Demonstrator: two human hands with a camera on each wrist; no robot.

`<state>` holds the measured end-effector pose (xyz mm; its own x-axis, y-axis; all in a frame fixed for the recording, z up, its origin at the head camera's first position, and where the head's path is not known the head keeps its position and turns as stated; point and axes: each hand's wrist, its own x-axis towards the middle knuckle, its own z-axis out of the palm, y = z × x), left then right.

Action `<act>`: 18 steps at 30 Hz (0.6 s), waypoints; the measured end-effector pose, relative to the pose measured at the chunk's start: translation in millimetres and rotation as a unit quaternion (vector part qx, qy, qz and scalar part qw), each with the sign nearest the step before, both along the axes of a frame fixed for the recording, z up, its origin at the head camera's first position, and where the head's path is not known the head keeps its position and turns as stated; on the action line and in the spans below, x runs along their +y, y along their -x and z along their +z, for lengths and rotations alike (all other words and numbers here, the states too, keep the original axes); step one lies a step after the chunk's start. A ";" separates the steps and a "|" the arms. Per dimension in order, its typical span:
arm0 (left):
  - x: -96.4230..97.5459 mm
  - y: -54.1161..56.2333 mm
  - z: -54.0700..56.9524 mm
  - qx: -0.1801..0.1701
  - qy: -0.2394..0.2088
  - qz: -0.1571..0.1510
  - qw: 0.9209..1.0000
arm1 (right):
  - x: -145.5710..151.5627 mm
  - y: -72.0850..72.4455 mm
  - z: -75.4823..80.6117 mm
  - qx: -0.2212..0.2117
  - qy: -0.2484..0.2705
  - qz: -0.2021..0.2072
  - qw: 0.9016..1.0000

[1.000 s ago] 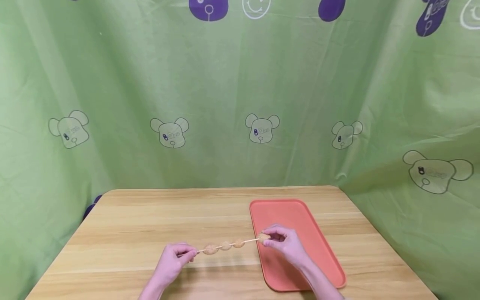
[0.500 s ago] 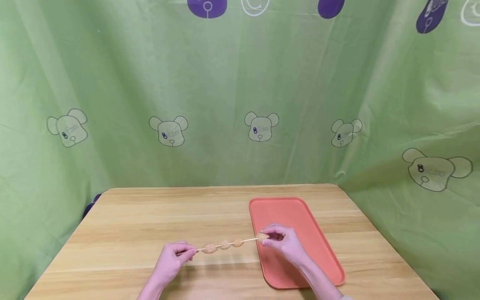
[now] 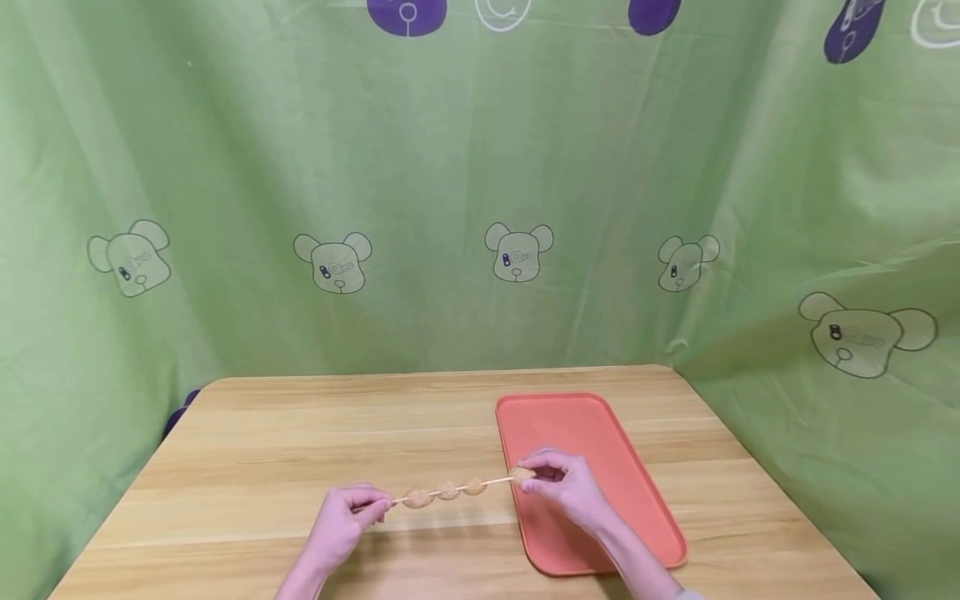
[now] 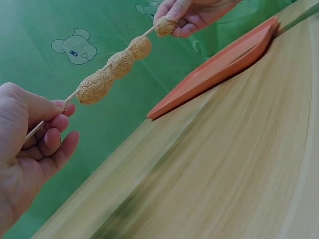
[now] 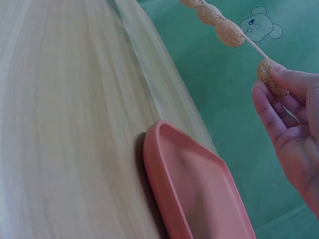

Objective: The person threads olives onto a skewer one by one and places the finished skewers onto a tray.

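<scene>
My left hand (image 3: pixel 337 523) pinches a thin wooden skewer (image 4: pixel 72 96) near its left end, between thumb and fingers. Three wrinkled tan pieces (image 4: pixel 119 64), rounded like balls, sit threaded side by side along the stick. At the other end, my right hand (image 3: pixel 572 487) grips a fourth wrinkled tan piece (image 5: pixel 271 78) between thumb and fingertips; the skewer's tip meets it. A bare stretch of stick lies between this piece and the others. The skewer hangs above the table, nearly level in the head view, its right end slightly higher.
A pinkish-red rectangular tray (image 3: pixel 585 425) lies on the right of the wooden table (image 3: pixel 352 433), partly under my right hand and forearm. A green curtain (image 3: pixel 435 167) printed with bear heads surrounds the back and sides.
Hardly anything differs. Both hands keep the same hold on the skewer and the end piece, while the whole head view shifts slightly.
</scene>
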<state>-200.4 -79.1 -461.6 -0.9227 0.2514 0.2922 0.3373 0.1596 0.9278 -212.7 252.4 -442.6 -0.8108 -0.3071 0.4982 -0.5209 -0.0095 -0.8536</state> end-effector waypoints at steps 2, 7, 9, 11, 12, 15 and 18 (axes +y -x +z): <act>-0.1 0.0 -0.3 0.004 0.000 0.002 1.000 | -0.5 -0.4 -0.5 -0.003 -0.002 -0.002 1.000; -0.2 0.4 -1.4 0.006 -0.001 0.000 1.000 | -1.3 -1.3 -1.9 -0.012 -0.002 -0.004 1.000; -0.3 0.5 -2.0 0.007 0.000 0.000 1.000 | -1.6 -1.4 -2.4 -0.014 -0.001 -0.004 1.000; -0.3 0.8 -2.5 0.011 0.001 0.001 1.000 | -1.8 -1.3 -2.8 -0.016 -0.002 -0.004 1.000; -0.3 0.9 -2.6 0.012 0.002 0.001 1.000 | -1.9 -1.3 -2.9 -0.017 -0.002 -0.005 1.000; -0.3 1.1 -2.7 0.014 0.000 -0.001 1.000 | -2.4 -1.2 -3.4 -0.018 -0.003 -0.005 1.000; -0.3 0.9 -2.7 0.016 -0.001 -0.006 1.000 | -3.1 -1.0 -3.7 -0.019 -0.002 -0.006 1.000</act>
<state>-201.4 -79.4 -464.3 -0.9102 0.2615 0.3213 0.3678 0.1532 0.9172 -211.8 249.3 -446.2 -0.8327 -0.2983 0.4666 -0.4887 -0.0004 -0.8724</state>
